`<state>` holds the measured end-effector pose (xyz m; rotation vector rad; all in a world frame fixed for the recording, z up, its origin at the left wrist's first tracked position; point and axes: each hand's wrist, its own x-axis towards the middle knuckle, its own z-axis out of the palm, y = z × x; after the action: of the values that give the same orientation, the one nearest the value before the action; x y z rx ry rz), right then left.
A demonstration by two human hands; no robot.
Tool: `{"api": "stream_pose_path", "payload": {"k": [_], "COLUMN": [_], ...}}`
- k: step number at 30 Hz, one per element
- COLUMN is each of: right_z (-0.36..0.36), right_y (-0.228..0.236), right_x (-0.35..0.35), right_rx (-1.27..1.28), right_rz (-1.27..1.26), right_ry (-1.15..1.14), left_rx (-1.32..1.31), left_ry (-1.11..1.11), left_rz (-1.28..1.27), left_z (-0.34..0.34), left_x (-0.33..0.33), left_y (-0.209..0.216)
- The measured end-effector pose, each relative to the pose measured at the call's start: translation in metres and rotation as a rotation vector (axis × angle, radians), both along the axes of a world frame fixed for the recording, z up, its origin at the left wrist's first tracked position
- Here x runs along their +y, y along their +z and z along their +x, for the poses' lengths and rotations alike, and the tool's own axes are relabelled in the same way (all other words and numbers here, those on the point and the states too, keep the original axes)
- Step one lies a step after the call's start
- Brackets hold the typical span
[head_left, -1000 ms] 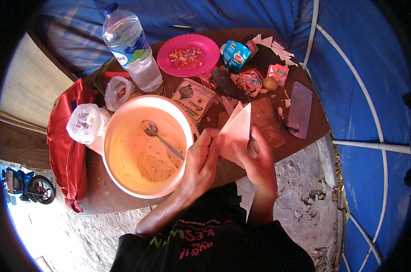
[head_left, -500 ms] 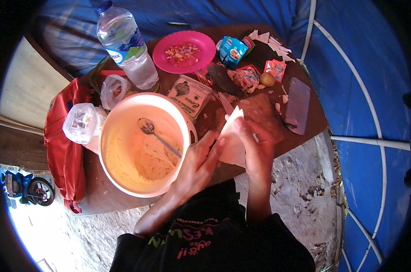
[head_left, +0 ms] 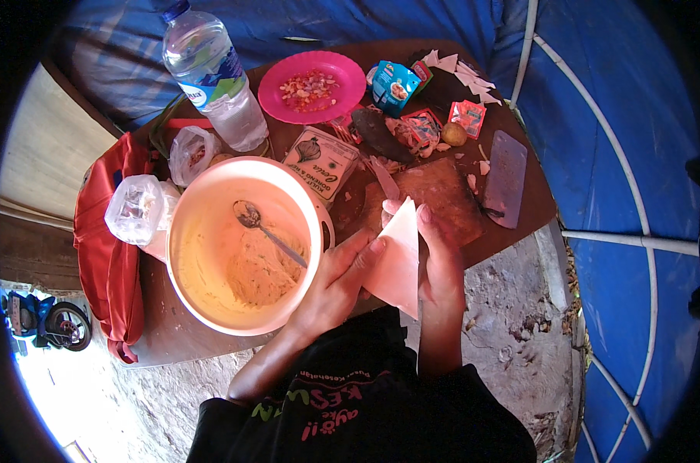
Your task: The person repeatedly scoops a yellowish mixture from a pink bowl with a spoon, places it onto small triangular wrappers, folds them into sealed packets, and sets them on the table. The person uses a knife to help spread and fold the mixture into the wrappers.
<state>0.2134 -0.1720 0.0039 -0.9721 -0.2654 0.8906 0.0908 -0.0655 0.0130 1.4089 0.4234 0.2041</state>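
Observation:
My left hand (head_left: 338, 279) pinches one side of a thin pale dough wrapper (head_left: 397, 266), folded into a triangle with its point upward. On the other side, the fingers and thumb of my right hand (head_left: 441, 262) grip the same wrapper, partly hidden behind it. Left of my hands stands a large pale bowl (head_left: 175, 251) holding a light batter-like mixture (head_left: 257, 274). A metal spoon (head_left: 283, 245) leans in it. Just beyond my hands lie a wooden cutting board (head_left: 446, 193) and a printed packet (head_left: 320, 163). What the fold holds, if anything, is hidden.
Behind stand a water bottle (head_left: 234, 108), a pink plate (head_left: 273, 109) with chopped bits, and a blue carton (head_left: 394, 86). Pale triangles (head_left: 469, 76) lie at the far right, near a flat rectangular blade-like piece (head_left: 506, 181). Clear plastic bags (head_left: 136, 208) and red cloth (head_left: 107, 247) sit left.
The wrapper has turned between my hands, so its broad face and lower corner show more. My right hand has shifted its hold slightly. The bowl and spoon stay put.

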Motion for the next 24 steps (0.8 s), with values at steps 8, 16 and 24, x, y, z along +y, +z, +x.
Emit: {"api": "stream_pose_path", "payload": {"k": [8, 16, 24], "right_z": [0.001, 0.0, 0.015], "right_y": [-0.009, 0.012, 0.01], "right_x": [0.005, -0.017, -0.029], "right_rx": [0.086, -0.487, -0.397], "right_rz": [0.066, -0.386, -0.285], "right_ry": [-0.014, 0.012, 0.232], "left_rx": [-0.061, -0.075, -0.152], "left_ry": [0.051, 0.366, 0.32], "left_rz": [0.15, 0.121, -0.004], "left_z": [0.001, 0.002, -0.001], "left_x": [-0.002, -0.002, 0.006], "left_y": [-0.002, -0.004, -0.001]}}
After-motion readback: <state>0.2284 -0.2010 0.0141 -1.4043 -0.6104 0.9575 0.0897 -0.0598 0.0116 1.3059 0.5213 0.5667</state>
